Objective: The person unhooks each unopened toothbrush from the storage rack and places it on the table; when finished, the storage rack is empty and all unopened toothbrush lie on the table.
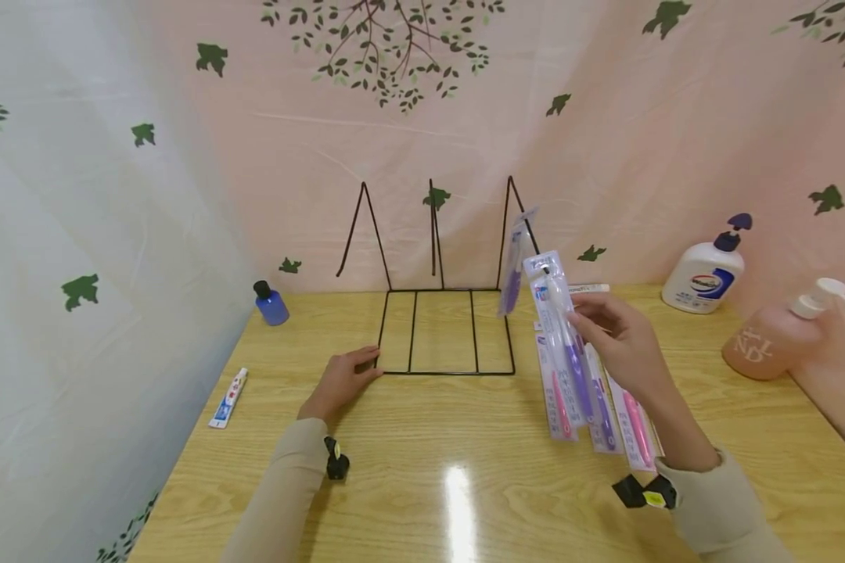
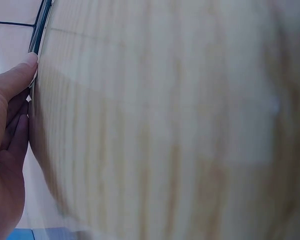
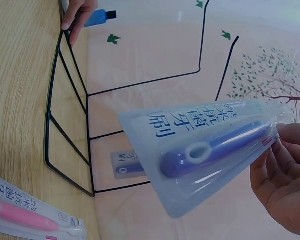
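Note:
A black wire display rack (image 1: 442, 374) with upright hook arms stands on the table. My left hand (image 1: 341, 381) pinches its front left corner between thumb and fingers. My right hand (image 1: 623, 336) grips a packaged purple toothbrush (image 1: 570, 352) by the edge of its blister pack, and the top of the pack is right at the tip of the rack's right hook. Another packaged purple toothbrush (image 1: 512, 270) hangs further back on that hook. Below my right hand lie several packaged toothbrushes, among them a pink one (image 1: 637, 426), partly covered by the held pack.
On the left are a blue bottle (image 1: 272, 307) with a black cap and a small toothpaste tube (image 1: 228, 399). A white pump bottle (image 1: 702, 275) and a pink pump bottle (image 1: 767, 340) stand at the right. A white tube (image 1: 587, 288) lies behind my right hand.

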Action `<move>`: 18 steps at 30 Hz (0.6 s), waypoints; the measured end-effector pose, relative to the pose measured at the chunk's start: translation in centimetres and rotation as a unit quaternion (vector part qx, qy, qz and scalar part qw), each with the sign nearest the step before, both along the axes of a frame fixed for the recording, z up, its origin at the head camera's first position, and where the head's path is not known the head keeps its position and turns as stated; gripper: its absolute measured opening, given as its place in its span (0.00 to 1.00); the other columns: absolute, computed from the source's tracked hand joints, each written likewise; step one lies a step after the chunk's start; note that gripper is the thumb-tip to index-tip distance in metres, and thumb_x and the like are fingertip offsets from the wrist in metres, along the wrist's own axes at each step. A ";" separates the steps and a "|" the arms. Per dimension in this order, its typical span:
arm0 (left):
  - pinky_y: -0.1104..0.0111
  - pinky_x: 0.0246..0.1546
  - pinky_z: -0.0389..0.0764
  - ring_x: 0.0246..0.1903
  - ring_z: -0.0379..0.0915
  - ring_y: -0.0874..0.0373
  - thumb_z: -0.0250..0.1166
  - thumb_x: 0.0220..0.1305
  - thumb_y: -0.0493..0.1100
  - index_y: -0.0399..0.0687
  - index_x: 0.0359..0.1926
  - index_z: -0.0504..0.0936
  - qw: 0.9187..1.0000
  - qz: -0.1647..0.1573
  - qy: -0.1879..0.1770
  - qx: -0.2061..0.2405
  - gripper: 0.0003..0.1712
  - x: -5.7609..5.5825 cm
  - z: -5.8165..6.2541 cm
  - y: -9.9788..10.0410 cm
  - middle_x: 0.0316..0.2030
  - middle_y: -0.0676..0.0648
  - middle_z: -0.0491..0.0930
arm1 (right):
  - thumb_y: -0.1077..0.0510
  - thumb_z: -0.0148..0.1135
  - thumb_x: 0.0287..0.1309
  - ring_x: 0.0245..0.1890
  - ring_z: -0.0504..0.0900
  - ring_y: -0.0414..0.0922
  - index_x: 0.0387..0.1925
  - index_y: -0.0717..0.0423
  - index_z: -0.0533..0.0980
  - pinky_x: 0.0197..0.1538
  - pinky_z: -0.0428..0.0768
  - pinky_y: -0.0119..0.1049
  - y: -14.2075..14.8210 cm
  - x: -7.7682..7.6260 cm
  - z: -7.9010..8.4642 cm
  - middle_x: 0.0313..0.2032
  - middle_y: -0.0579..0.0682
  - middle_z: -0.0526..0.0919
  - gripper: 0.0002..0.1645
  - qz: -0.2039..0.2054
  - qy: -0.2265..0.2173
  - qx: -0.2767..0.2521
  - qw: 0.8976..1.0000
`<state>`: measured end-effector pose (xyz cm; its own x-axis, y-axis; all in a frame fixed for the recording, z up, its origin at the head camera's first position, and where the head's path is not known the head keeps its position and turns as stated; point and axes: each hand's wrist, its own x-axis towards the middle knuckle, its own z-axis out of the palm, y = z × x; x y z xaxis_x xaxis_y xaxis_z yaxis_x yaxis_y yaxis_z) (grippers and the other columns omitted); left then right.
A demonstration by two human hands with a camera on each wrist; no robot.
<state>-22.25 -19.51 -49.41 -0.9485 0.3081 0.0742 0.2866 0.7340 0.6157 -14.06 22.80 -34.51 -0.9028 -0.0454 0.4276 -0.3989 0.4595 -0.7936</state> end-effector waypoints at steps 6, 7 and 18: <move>0.53 0.66 0.67 0.66 0.64 0.47 0.63 0.65 0.49 0.47 0.64 0.73 1.000 0.001 -0.001 -0.002 0.29 0.0 0.1 0.0 0.65 0.47 0.70 | 0.59 0.56 0.66 0.32 0.79 0.35 0.55 0.56 0.75 0.35 0.80 0.22 0.4 1.2 0.2 0.38 0.34 0.80 0.17 -0.003 0.006 -0.002 1.000; 0.53 0.66 0.67 0.66 0.64 0.47 0.63 0.65 0.49 0.47 0.64 0.73 1.000 0.001 -0.001 -0.002 0.28 0.0 0.0 0.0 0.65 0.47 0.70 | 0.59 0.56 0.66 0.33 0.79 0.35 0.56 0.56 0.75 0.35 0.80 0.22 0.5 1.4 0.2 0.38 0.34 0.80 0.18 -0.009 0.006 -0.003 1.000; 0.53 0.66 0.67 0.66 0.64 0.47 0.64 0.64 0.49 0.45 0.64 0.73 1.000 -0.003 0.005 -0.003 0.28 0.1 0.1 0.1 0.65 0.47 0.71 | 0.53 0.55 0.68 0.35 0.77 0.31 0.58 0.56 0.73 0.36 0.79 0.18 5.1 2.6 -2.0 0.40 0.31 0.78 0.21 -0.093 -0.043 0.004 0.995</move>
<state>-22.15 -19.39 -49.29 -0.9458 0.3141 0.0821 0.2972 0.7359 0.6084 -11.41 27.88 -36.51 -0.9291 0.1226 0.3489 -0.2375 0.5255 -0.8170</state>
